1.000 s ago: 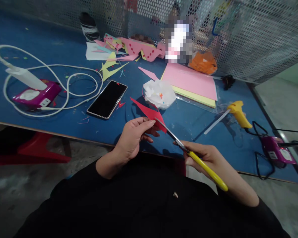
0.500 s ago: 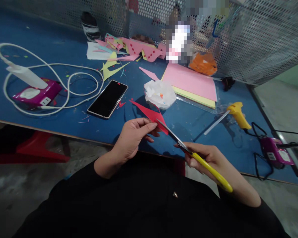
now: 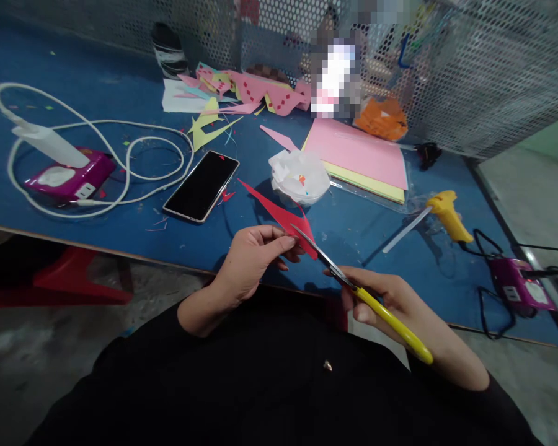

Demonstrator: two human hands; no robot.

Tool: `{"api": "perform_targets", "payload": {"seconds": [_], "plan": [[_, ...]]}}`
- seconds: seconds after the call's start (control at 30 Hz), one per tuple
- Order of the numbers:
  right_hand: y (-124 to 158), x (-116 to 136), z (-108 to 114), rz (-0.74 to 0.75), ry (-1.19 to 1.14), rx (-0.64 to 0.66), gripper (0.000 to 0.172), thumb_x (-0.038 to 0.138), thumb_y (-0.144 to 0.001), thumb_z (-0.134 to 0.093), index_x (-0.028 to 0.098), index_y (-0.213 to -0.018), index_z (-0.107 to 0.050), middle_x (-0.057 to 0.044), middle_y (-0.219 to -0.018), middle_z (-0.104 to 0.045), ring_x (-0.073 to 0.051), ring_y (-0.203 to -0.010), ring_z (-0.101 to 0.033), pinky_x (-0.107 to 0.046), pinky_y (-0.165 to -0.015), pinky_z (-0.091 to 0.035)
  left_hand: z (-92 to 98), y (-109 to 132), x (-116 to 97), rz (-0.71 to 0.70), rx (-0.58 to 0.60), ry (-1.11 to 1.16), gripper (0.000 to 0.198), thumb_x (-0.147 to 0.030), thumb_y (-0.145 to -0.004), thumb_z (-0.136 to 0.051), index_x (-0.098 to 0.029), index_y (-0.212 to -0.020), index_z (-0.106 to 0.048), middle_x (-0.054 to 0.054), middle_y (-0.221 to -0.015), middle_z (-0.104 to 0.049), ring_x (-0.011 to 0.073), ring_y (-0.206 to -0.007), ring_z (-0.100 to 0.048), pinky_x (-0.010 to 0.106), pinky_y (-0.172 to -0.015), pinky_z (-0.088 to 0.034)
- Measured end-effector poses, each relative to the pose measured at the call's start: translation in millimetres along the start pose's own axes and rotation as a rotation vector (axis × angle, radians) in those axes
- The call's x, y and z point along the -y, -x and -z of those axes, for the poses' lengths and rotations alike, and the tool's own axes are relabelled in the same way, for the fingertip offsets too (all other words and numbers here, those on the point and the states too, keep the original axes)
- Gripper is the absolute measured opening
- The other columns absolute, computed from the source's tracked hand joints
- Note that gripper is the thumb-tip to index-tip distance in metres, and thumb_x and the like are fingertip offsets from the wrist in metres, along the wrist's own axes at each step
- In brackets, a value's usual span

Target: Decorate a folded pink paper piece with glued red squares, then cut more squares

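- Because the yellow-handled scissors slant up and leftward from the body, a clean cut seems best made with the right hand steady and short closing strokes.
- The right hand's fingers grasp the scissors at the handles; how they sit in the loops is partly hidden. Its forearm reaches in from the lower right, the wrist nearly in line with the handles.
- The left hand pinches the red paper between thumb and fingers, thumb uppermost, its forearm angled in from the lower left.
- The red paper is above the near part of the blue table, its long point aimed at the smartphone. The blades lie across its right part; whether paper sits between them cannot be told.
- Since the left thumb is close to the blade tips, the pinch would be safer drawn back slightly, with the sheet kept taut and turned towards the blades.
- Just beyond stands the tissue-lined bowl, which the paper's edge should clear.
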State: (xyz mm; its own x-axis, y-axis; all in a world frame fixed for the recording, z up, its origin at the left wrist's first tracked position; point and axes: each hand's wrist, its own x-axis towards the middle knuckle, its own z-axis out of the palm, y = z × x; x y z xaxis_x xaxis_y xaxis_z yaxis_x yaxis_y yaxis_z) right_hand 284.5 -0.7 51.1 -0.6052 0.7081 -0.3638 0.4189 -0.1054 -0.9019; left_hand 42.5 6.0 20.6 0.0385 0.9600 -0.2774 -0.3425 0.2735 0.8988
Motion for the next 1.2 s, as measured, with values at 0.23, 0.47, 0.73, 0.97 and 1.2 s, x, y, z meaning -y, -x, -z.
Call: {"api": "perform_targets", "payload": {"seconds": [0.23,0.47,0.73,0.97,1.2], "plan": [[-2,-6,2,0.040,0.120,-0.045,0.052,0.056,-0.091,-0.064,0.026,-0.133,-0.067,-0.005,-0.091,-0.071,-0.025,-0.088,-0.065,-0.031,-0.072,-0.054,0.5,-1,0,-0.007,0.003,0.000,0.016,-0.028,-0.076,-0.078,-0.017,-0.065,-0.072,0.005,-0.067,-0.073,0.0144,-0.062,-0.065,0.024,-0.053,-0.045],[-2,-8,2,0.040,0.156,-0.071,0.053,0.053,-0.089,-0.068,0.027,-0.135,-0.067,-0.004,-0.104,-0.076,-0.028,-0.100,-0.068,-0.036,-0.086,-0.055,0.9,-3,2,0.003,0.012,0.016,0.014,-0.024,-0.076,-0.077,-0.018,-0.064,-0.072,0.003,-0.067,-0.073,0.0130,-0.062,-0.065,0.022,-0.051,-0.045],[-4,-5,3,0.032,0.120,-0.071,0.055,0.051,-0.089,-0.069,0.027,-0.137,-0.066,-0.005,-0.107,-0.076,-0.029,-0.105,-0.068,-0.039,-0.092,-0.055,5.4,-6,2,0.003,0.017,0.005,0.014,-0.027,-0.080,-0.075,-0.019,-0.069,-0.071,0.003,-0.071,-0.074,0.0133,-0.065,-0.069,0.020,-0.051,-0.048],[-5,-8,4,0.042,0.127,-0.073,0.052,0.051,-0.089,-0.068,0.026,-0.135,-0.067,-0.005,-0.100,-0.073,-0.028,-0.100,-0.065,-0.038,-0.086,-0.054,7.8,-10,0,-0.041,-0.015,0.005,0.014,-0.025,-0.079,-0.075,-0.018,-0.069,-0.069,0.002,-0.070,-0.072,0.0132,-0.066,-0.070,0.019,-0.050,-0.049],[-12,-2,3,0.035,0.067,-0.081,0.057,0.057,-0.087,-0.069,0.024,-0.133,-0.065,0.002,-0.078,-0.056,-0.014,-0.067,-0.047,-0.026,-0.060,-0.040,8.7,-17,-10,-0.125,-0.024,-0.007,0.015,-0.027,-0.079,-0.075,-0.017,-0.071,-0.069,0.001,-0.069,-0.072,0.0133,-0.067,-0.069,0.020,-0.055,-0.052]]}}
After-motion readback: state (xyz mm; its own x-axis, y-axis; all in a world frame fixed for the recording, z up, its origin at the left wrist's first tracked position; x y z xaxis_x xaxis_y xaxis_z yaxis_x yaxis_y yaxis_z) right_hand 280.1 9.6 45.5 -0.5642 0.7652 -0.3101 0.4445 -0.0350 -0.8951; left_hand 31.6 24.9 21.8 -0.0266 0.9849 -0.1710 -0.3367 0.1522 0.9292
